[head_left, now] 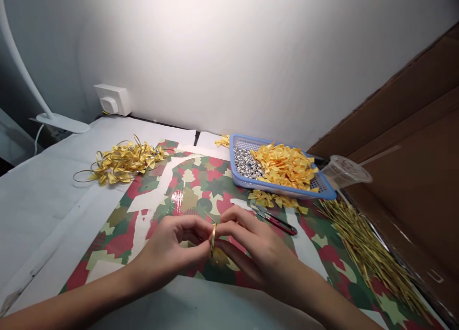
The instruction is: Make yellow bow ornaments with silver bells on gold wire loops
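The left hand (167,256) and right hand (260,258), nearest the camera, grip a smooth gold wire loop (213,240) between curled fingertips. Its long axis stands nearly vertical, centred above red-and-green patterned paper (215,191).

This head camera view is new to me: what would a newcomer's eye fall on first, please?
The blue plastic basket heaped with yellow satin bows stands out at the back, right of centre. In front, the left hand and right hand pinch a gold loop over camouflage-print paper.
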Demonstrator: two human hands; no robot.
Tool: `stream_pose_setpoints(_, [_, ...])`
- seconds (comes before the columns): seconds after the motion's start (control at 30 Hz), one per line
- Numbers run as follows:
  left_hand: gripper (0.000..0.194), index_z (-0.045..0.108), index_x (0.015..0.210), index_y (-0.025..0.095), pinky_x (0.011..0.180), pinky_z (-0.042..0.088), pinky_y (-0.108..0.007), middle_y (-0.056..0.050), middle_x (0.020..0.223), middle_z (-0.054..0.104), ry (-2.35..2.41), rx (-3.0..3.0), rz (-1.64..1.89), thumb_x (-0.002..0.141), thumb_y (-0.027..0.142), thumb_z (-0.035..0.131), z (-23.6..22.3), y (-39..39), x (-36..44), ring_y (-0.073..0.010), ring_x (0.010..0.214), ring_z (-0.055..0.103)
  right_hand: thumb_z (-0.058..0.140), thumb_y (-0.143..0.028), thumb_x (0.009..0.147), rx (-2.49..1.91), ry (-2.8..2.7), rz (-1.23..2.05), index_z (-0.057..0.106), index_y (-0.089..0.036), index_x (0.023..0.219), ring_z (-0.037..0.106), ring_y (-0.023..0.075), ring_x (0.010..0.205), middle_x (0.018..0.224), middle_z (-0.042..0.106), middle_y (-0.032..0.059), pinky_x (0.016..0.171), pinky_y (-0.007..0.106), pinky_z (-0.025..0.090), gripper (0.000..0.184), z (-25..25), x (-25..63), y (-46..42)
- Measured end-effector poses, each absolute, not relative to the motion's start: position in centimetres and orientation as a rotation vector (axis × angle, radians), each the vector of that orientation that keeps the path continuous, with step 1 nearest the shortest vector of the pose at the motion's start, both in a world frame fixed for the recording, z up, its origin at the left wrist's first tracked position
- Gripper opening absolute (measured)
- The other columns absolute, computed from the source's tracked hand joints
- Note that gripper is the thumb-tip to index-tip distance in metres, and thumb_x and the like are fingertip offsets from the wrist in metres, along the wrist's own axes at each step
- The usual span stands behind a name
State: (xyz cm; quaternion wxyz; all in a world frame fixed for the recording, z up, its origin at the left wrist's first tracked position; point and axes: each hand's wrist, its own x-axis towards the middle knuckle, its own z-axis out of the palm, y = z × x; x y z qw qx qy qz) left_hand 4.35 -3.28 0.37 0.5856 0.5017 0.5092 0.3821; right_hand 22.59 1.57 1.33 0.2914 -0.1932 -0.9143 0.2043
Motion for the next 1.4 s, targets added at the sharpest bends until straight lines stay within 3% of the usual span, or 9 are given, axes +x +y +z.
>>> stream_pose_setpoints(0.17, [0.008,0.07,0.075,0.016,0.049,0.04,-0.019,0.003,0.059,0.059,1.161,1.065,0.796,0.074,0.024,0.068,0.7,-3.5,4.4,-0.0093,0.053,0.05,0.044,-0.017,0.096,-0.45,-2.55,0.657,0.06,-0.018,0.094,0.06,0.0135,0.073,0.089,0.059,0.0069,0.063,0.023,0.052,0.016,2.0,23.1,2.0])
stream_pose_setpoints(0.3, [0.007,0.07,0.072,0.016,0.05,0.037,-0.02,0.004,0.058,0.058,1.106,0.99,0.794,0.068,0.022,0.071,0.7,-3.4,4.4,-0.0085,0.052,0.048,0.044,-0.019,0.097,-0.408,-2.505,0.704,0.061,-0.019,0.091,0.059,0.0122,0.07,0.085,0.059,0.0051,0.062,0.022,0.052,0.017,2.0,23.2,2.2])
stream_pose_setpoints(0.57, [0.019,0.069,0.07,0.015,0.05,0.036,-0.02,0.002,0.061,0.059,1.065,0.883,0.802,0.069,0.033,0.076,-0.1,-3.4,4.2,-0.009,0.054,0.049,0.054,-0.014,0.092,-0.396,-2.48,0.904,0.063,-0.018,0.092,0.059,0.0112,0.076,0.088,0.056,0.0032,0.069,0.021,0.053,0.01,2.1,23.6,2.5])
stream_pose_setpoints(0.73, [0.016,0.069,0.067,0.015,0.05,0.034,-0.019,0.004,0.059,0.058,1.076,0.878,0.762,0.065,0.028,0.079,0.3,-3.3,4.3,-0.0077,0.053,0.048,0.05,-0.015,0.095,-0.363,-2.427,0.93,0.062,-0.019,0.091,0.057,0.0118,0.077,0.087,0.058,0.0036,0.069,0.021,0.052,0.013,2.0,23.4,2.7])
stream_pose_setpoints(0.87, [0.01,0.072,0.071,0.016,0.051,0.036,-0.019,0.003,0.061,0.061,1.082,0.893,0.756,0.066,0.024,0.077,0.1,-3.1,4.1,-0.008,0.054,0.049,0.051,-0.016,0.095,-0.321,-2.318,0.857,0.06,-0.019,0.09,0.057,0.0154,0.081,0.083,0.063,0.0045,0.076,0.029,0.051,0.011,1.7,22.9,2.4])
stream_pose_setpoints(1.0, [0.009,0.073,0.07,0.016,0.052,0.038,-0.02,0.002,0.06,0.063,1.121,0.898,0.756,0.065,0.023,0.075,0.0,-2.8,4.2,-0.0094,0.056,0.052,0.052,-0.016,0.094,-0.312,-2.121,1.05,0.06,-0.019,0.089,0.06,0.0161,0.079,0.08,0.065,0.0045,0.075,0.032,0.052,0.01,1.8,22.9,2.0])
stream_pose_setpoints(1.2, [0.011,0.073,0.071,0.015,0.059,0.045,-0.021,0.001,0.067,0.068,1.18,0.894,0.743,0.062,0.021,0.076,-0.1,-2.6,4.3,-0.0109,0.062,0.057,0.059,-0.021,0.091,-0.466,-1.698,1.364,0.065,-0.022,0.086,0.061,0.0132,0.072,0.077,0.063,0.0012,0.064,0.025,0.053,0.008,3.2,23.5,1.1])
stream_pose_setpoints(1.4, [0.012,0.074,0.074,0.016,0.063,0.047,-0.022,0.001,0.067,0.069,1.174,0.913,0.756,0.065,0.024,0.075,0.0,-2.6,4.2,-0.0114,0.065,0.06,0.061,-0.024,0.09,-0.491,-1.54,1.468,0.067,-0.025,0.086,0.06,0.012,0.07,0.076,0.062,-0.0007,0.064,0.024,0.052,0.007,3.5,23.8,0.7])
